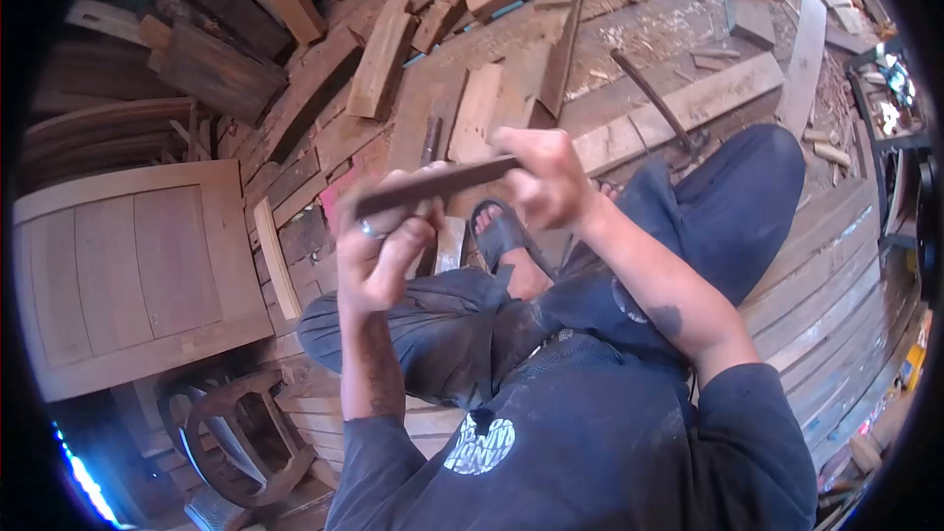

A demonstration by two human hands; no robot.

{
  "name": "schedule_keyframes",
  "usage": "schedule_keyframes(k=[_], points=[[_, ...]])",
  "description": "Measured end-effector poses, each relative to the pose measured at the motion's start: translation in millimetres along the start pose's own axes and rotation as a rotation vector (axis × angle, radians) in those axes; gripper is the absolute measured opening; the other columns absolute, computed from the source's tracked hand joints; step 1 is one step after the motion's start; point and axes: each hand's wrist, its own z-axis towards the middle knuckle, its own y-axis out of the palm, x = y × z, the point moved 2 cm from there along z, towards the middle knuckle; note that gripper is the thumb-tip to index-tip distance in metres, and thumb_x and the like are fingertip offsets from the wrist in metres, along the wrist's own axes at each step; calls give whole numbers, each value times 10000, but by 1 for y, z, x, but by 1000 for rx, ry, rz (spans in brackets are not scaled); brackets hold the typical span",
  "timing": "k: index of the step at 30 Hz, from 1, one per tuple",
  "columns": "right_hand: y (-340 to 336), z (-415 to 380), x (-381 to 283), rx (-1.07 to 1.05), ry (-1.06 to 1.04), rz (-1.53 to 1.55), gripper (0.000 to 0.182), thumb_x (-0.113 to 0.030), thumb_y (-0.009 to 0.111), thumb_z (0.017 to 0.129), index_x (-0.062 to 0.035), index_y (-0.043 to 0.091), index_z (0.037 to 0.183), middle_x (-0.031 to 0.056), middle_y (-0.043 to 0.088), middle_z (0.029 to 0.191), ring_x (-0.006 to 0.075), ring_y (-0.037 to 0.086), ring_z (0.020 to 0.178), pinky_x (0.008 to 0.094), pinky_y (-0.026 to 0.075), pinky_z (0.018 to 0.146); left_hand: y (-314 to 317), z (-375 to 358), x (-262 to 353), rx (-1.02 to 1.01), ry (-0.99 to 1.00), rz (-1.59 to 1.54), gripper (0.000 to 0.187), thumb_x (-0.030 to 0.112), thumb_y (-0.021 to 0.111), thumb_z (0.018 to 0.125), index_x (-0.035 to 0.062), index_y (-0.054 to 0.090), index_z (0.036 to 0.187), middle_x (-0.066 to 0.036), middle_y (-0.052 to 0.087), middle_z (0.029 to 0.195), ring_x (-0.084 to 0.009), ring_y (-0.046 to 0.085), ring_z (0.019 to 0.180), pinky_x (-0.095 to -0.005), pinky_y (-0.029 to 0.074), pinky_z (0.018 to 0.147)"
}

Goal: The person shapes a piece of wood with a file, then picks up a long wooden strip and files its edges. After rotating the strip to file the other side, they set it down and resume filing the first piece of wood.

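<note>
A dark, flat, narrow bar [438, 187], shaped like a file, spans the space between my two hands in front of my knees. My left hand [383, 246], with a ring on one finger, is closed around its left end. The fingers of my right hand [546, 177] are wrapped over the other end, which sits slightly higher. Just beyond the bar, a slim dark rod [432, 138] points away from me, its near part hidden behind my left fingers. Motion smears both hands a little.
A paneled wooden door [138, 265] lies at the left. Loose boards [383, 59] and shavings cover the floor ahead. A long-handled hammer-like tool [651, 93] leans by my right knee, near a pale plank [718, 93]. A round wooden frame [246, 442] stands at lower left.
</note>
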Motion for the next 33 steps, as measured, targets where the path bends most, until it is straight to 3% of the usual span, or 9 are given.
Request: schedule_keyframes(k=[2, 5, 8, 11, 19, 22, 25, 30, 33], points=[[-2, -28, 49, 108, 170, -39, 297, -278, 509, 932, -1, 552, 836, 214, 597, 686, 419, 629, 623, 499, 505, 608, -16, -1, -9, 51, 134, -96, 511, 188, 584, 1014, -61, 590, 1460, -93, 614, 832, -126, 546, 652, -274, 430, 587], [-8, -61, 85, 225, 532, 209, 348, -276, 447, 1020, -16, 530, 803, 91, 493, 596, 216, 535, 512, 383, 426, 508, -18, 2, 4, 148, 14, -162, 522, 160, 554, 1038, -56, 530, 1512, -69, 579, 804, -121, 547, 666, -272, 425, 580], [-9, -46, 76, 361, 709, 732, 337, -278, 426, 1051, -70, 516, 801, -19, 386, 608, 75, 393, 525, 274, 323, 479, -22, 6, 0, 105, 122, -184, 504, 93, 515, 1038, -16, 509, 1530, -85, 628, 867, -108, 550, 728, -271, 445, 638], [-10, -54, 88, 350, 698, 730, 297, -267, 423, 1056, -105, 504, 821, -59, 363, 632, 50, 324, 524, 236, 280, 479, -25, 8, -4, 73, 159, -189, 458, 36, 484, 1018, -8, 566, 1467, -67, 615, 879, -107, 540, 741, -263, 425, 643], [-12, -58, 89, 418, 758, 798, 315, -290, 429, 1061, -68, 530, 862, -42, 403, 633, 70, 375, 522, 254, 325, 479, -27, 2, -6, 122, 153, -184, 411, 38, 549, 992, 5, 599, 1398, -95, 688, 1014, -116, 567, 760, -276, 473, 690], [-13, -57, 85, 436, 745, 774, 306, -294, 435, 1056, -71, 545, 879, -44, 420, 634, 69, 384, 521, 254, 324, 481, -27, 4, -9, 93, 258, -23, 417, 144, 608, 1045, 37, 539, 1442, -45, 566, 877, -112, 517, 710, -271, 413, 626], [-16, -47, 48, 370, 655, 514, 291, -273, 424, 1050, -73, 551, 881, -50, 441, 635, 67, 385, 519, 258, 307, 476, -29, 5, -8, 102, 210, 48, 434, 175, 686, 1041, 42, 534, 1425, -83, 640, 902, -113, 578, 753, -272, 451, 660], [-28, 18, -67, 29, -67, 48, 212, -221, 527, 941, -35, 580, 854, 66, 493, 612, 256, 578, 548, 364, 456, 510, -18, 10, -7, 152, 46, -157, 373, 137, 665, 1051, 2, 564, 1384, -128, 728, 1011, -152, 694, 834, -300, 550, 761], [-18, 26, -77, -52, -118, -71, 184, -209, 582, 891, -33, 563, 843, 117, 548, 631, 342, 617, 574, 441, 503, 547, -20, 9, -9, 74, 90, -201, 316, 119, 637, 1063, -26, 590, 1339, -145, 707, 1096, -154, 686, 903, -305, 548, 758]])
